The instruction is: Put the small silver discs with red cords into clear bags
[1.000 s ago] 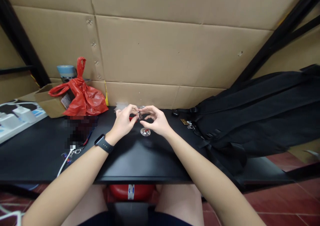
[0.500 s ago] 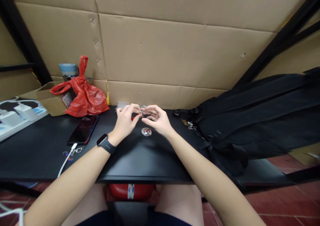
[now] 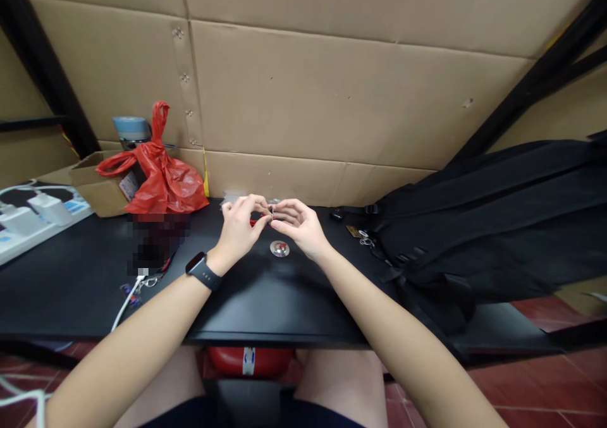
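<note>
Over the black desk my left hand (image 3: 240,226), with a dark watch on its wrist, pinches a small thin metal disc (image 3: 272,214), seen nearly edge-on. My right hand (image 3: 303,229) curls in from the other side with its fingertips at the same disc. Part of the disc is hidden by the fingers. A bit of red cord (image 3: 253,223) shows behind my left thumb. Just below the hands, a shiny round metal piece like a small cymbal (image 3: 279,249) lies on the desk, its middle raised and a red spot on it.
To the left are a red plastic bag (image 3: 164,178), a cardboard box (image 3: 97,188), a white power strip (image 3: 33,226) and a blurred-out dark object with a white cable (image 3: 124,305). A black backpack (image 3: 502,219) lies at the right. Cardboard (image 3: 303,93) walls the back.
The view has shifted slightly. Both hands stay together at the small disc, which has turned a little between the fingers. The round piece on the desk has not moved.
</note>
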Demonstrator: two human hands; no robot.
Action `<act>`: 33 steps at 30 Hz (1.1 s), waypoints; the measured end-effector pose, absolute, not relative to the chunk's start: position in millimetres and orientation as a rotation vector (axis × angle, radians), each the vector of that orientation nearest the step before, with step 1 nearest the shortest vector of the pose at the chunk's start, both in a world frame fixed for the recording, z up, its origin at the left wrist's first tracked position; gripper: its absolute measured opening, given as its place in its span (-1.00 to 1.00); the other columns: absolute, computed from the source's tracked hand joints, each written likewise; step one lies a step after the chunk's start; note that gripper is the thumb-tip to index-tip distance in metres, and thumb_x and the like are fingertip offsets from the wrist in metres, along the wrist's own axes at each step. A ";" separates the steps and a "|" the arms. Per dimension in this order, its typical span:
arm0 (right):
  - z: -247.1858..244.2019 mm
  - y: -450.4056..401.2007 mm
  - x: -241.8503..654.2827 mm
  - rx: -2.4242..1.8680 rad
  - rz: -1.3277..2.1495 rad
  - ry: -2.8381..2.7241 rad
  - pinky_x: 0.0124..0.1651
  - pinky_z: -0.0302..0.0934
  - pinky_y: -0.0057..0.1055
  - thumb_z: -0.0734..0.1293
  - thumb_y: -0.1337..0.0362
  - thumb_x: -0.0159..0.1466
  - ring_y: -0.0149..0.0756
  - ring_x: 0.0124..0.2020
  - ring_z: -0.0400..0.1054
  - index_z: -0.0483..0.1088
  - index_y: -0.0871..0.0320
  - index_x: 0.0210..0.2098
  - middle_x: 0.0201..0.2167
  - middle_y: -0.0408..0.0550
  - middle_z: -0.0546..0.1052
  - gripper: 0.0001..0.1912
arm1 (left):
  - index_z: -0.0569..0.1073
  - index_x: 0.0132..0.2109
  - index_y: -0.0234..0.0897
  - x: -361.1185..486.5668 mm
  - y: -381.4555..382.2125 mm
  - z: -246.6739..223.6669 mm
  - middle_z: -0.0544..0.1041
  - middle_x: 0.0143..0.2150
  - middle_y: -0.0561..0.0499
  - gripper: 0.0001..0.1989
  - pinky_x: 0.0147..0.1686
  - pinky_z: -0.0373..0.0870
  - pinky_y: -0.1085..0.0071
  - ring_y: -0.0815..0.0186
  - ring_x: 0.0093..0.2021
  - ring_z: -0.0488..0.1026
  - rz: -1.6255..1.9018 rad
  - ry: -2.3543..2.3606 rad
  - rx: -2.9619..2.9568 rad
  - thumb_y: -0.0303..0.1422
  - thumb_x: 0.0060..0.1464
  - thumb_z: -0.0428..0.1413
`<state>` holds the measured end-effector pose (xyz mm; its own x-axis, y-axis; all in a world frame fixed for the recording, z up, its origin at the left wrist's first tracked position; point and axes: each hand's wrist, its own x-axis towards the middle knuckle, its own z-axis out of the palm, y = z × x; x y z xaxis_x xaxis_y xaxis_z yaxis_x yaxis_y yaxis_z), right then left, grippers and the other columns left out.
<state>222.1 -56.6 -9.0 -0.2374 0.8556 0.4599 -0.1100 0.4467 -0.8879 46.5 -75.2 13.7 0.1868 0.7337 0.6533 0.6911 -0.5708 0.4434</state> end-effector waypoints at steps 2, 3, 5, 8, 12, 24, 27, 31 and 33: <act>-9.5 -54.5 223.0 -0.706 1.021 -1.605 0.07 0.38 -0.19 0.49 0.06 0.12 -0.16 0.00 0.48 0.39 0.09 -0.22 -0.04 0.01 0.56 -0.65 | 0.36 -0.08 -0.18 46.7 -74.9 12.8 0.60 -0.13 0.05 -0.84 0.02 0.07 0.23 0.21 -0.01 0.47 1.386 1.434 2.352 -0.38 0.18 0.13; -9.7 -53.5 223.6 -0.722 0.975 -1.654 0.05 0.38 -0.19 0.46 0.04 0.16 -0.15 0.02 0.46 0.41 0.11 -0.26 -0.04 0.03 0.56 -0.69 | 0.35 -0.08 -0.18 46.8 -74.7 12.2 0.61 -0.14 0.05 -0.83 0.02 0.07 0.23 0.21 -0.01 0.48 1.401 1.434 2.342 -0.38 0.18 0.14; -9.6 -52.3 224.7 -0.744 0.831 -1.759 0.02 0.37 -0.21 0.39 0.05 0.24 -0.13 0.05 0.43 0.42 0.13 -0.29 -0.04 0.06 0.54 -0.73 | 0.35 -0.08 -0.19 46.8 -74.2 11.2 0.61 -0.15 0.04 -0.83 0.02 0.07 0.23 0.21 0.00 0.48 1.417 1.432 2.336 -0.37 0.18 0.14; -7.8 -52.5 226.2 -0.770 0.617 -1.860 -0.03 0.35 -0.24 0.33 0.11 0.29 -0.14 0.06 0.41 0.44 0.13 -0.29 -0.01 0.08 0.51 -0.79 | 0.36 -0.09 -0.20 46.6 -73.7 11.4 0.61 -0.13 0.03 -0.86 0.03 0.11 0.24 0.23 -0.01 0.48 1.459 1.405 2.337 -0.35 0.20 0.12; -3.8 -54.1 229.8 -0.801 0.377 -1.973 0.06 0.28 -0.17 0.31 0.21 0.30 -0.12 0.08 0.38 0.44 0.12 -0.32 0.00 0.08 0.50 -0.87 | 0.41 -0.04 -0.19 45.7 -74.6 13.4 0.56 0.01 -0.02 -0.83 0.04 0.17 0.27 0.24 0.04 0.45 1.484 1.319 2.370 -0.32 0.29 -0.01; 0.0 -51.3 245.6 -0.952 0.392 -2.198 -0.19 0.29 -0.36 0.36 0.25 0.24 -0.27 -0.23 0.44 0.42 0.13 -0.14 -0.19 -0.01 0.55 -0.80 | 0.63 -0.21 -0.09 39.1 -57.2 -5.9 0.58 0.03 0.00 -0.85 -0.01 0.13 0.12 0.10 0.09 0.34 1.104 1.401 2.673 -0.27 0.21 0.15; 1.7 -51.4 251.9 -1.076 0.425 -2.462 -0.32 0.20 -0.45 0.47 0.26 0.13 -0.39 -0.44 0.37 0.45 0.12 -0.13 -0.36 -0.14 0.55 -0.70 | 0.62 -0.21 -0.07 32.6 -54.8 -2.2 0.60 -0.03 0.01 -0.86 0.00 0.06 0.08 0.11 0.09 0.34 1.123 1.477 2.694 -0.28 0.22 0.15; -1.8 -48.0 252.3 -1.153 0.347 -2.643 -0.30 0.15 -0.48 0.40 0.44 0.16 -0.38 -0.41 0.39 0.50 0.15 -0.41 -0.44 -0.13 0.55 -0.93 | 0.60 -0.21 -0.09 27.7 -52.1 1.5 0.64 -0.11 0.02 -0.84 0.02 0.00 0.08 0.11 0.10 0.37 1.128 1.571 2.594 -0.27 0.25 0.11; -5.2 -46.2 251.7 -1.193 0.280 -2.635 -0.25 0.18 -0.46 0.38 0.45 0.19 -0.33 -0.34 0.42 0.50 0.16 -0.40 -0.39 -0.09 0.56 -0.91 | 0.59 -0.23 -0.11 27.8 -50.9 1.6 0.64 -0.11 0.01 -0.84 0.01 0.01 0.11 0.13 0.07 0.40 1.110 1.601 2.519 -0.28 0.25 0.10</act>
